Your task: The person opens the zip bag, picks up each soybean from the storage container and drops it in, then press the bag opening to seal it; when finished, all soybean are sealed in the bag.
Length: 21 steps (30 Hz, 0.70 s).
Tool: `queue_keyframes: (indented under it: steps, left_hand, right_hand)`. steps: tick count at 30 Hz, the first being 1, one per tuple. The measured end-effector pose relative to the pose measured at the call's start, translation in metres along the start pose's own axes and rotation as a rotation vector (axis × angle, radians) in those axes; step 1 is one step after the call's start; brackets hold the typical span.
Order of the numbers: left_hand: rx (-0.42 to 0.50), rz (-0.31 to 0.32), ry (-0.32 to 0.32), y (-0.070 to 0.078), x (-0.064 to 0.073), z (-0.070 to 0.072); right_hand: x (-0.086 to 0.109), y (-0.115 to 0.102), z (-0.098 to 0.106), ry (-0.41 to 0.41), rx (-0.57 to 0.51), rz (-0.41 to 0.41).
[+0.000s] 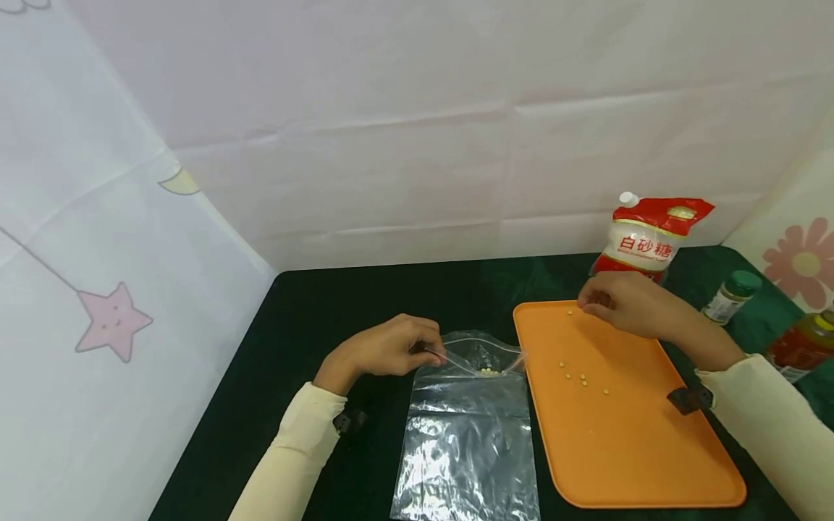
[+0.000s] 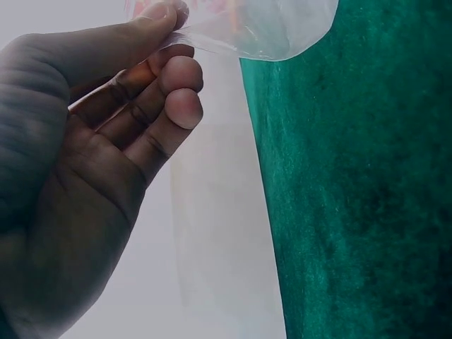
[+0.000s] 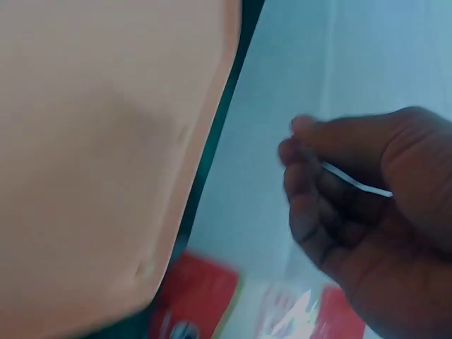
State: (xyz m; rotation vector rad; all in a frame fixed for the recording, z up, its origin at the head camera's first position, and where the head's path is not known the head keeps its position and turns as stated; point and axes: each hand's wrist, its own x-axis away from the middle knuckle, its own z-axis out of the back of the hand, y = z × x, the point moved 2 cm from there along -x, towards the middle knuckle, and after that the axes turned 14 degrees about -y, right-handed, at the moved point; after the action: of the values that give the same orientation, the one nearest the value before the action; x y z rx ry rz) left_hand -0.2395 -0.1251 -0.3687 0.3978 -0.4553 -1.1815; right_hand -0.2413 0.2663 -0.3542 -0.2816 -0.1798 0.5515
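A clear zip-lock bag lies on the dark green cloth with its mouth partly open, and several small pale yellow beans are inside near the opening. My left hand pinches the left corner of the mouth. In the left wrist view, thumb and forefinger grip the bag's film. To the right is an orange tray with several loose beans scattered on it. Over the tray's far edge hovers my right hand, fingers curled and thumb tip against the fingertips; no bean shows between them. The right wrist view is blurred.
A red and white sugar pouch with a white spout stands behind the tray. Right of the tray are a small green-capped jar and a bottle of reddish-brown contents, near my right forearm. A pale cloth wall borders the table's back.
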Motion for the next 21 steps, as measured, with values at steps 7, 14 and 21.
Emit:
queue_keyframes:
  steps: [7, 14, 21]
  left_hand:
    - [0.007, 0.007, -0.004, -0.001, 0.001, -0.003]
    - [0.007, 0.006, 0.001, 0.000, 0.001, -0.002]
    - [0.004, 0.014, -0.001, 0.000, 0.000, -0.001]
  right_hand:
    - [0.002, 0.049, -0.004, -0.081, 0.077, -0.156]
    - [-0.001, 0.067, -0.010, -0.137, 0.127, -0.146]
    - [-0.004, 0.074, -0.017, -0.136, 0.109, -0.116]
